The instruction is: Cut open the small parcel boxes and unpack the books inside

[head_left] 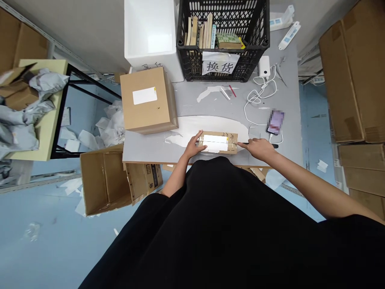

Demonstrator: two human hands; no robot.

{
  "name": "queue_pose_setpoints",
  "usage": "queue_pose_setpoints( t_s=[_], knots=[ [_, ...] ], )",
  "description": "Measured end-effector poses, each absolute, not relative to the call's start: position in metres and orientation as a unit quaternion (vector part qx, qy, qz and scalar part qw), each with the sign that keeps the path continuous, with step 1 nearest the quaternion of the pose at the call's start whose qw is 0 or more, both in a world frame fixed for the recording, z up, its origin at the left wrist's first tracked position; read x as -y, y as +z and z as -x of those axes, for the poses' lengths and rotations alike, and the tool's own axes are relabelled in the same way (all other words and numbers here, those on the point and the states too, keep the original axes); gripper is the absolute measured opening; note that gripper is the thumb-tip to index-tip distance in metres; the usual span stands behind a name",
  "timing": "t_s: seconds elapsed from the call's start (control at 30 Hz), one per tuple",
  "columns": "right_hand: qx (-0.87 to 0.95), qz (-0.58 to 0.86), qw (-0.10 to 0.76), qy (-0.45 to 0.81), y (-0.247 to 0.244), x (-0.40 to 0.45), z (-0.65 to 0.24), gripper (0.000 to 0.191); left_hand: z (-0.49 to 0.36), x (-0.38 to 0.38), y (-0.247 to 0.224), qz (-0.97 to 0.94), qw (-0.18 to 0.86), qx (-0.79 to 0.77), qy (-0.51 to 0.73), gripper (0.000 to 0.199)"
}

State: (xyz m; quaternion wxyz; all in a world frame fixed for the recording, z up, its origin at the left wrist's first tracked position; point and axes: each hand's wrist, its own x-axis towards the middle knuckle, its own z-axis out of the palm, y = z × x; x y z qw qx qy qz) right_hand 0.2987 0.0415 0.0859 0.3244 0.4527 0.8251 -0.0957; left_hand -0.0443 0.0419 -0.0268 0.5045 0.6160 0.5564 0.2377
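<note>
A small flat cardboard box (232, 149) with a white label lies near the table's front edge. My left hand (194, 146) grips its left end, thumb on top and fingers along the far side. At the box's right end is my right hand (258, 148), closed around a slim utility knife (274, 146) with a black handle; the handle's end sticks out behind the palm. My right index finger stretches toward the box's right edge, where a seam meets it. The blade is too small to make out. Under the box is a worn white patch (192, 124) of the tabletop.
A larger sealed carton (147, 110) stands left on the table (144, 150). Behind are a white foam bin (150, 56) and a black crate (192, 64) of books. A phone (275, 122) and white cable (255, 98) lie right. An open carton (105, 180) sits below left.
</note>
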Motion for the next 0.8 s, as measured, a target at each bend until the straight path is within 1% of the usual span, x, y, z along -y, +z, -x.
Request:
queue_pose_setpoints(
  t_s=[0.43, 0.67, 0.8],
  knots=[
    [-0.82, -0.47, 0.305, -0.113, 0.082, -0.038, -0.31, 0.072, 0.045, -0.042, -0.03, -0.623, 0.498, -0.553, 0.24, 0.089],
    [-0.815, -0.49, 0.278, -0.135, 0.079, -0.033, -0.317, 0.075, 0.046, -0.042, -0.033, -0.633, 0.492, -0.546, 0.244, 0.089],
    [-0.814, -0.491, 0.281, -0.132, 0.078, -0.032, -0.318, 0.076, 0.046, -0.042, -0.034, -0.623, 0.5, -0.547, 0.25, 0.089]
  ],
)
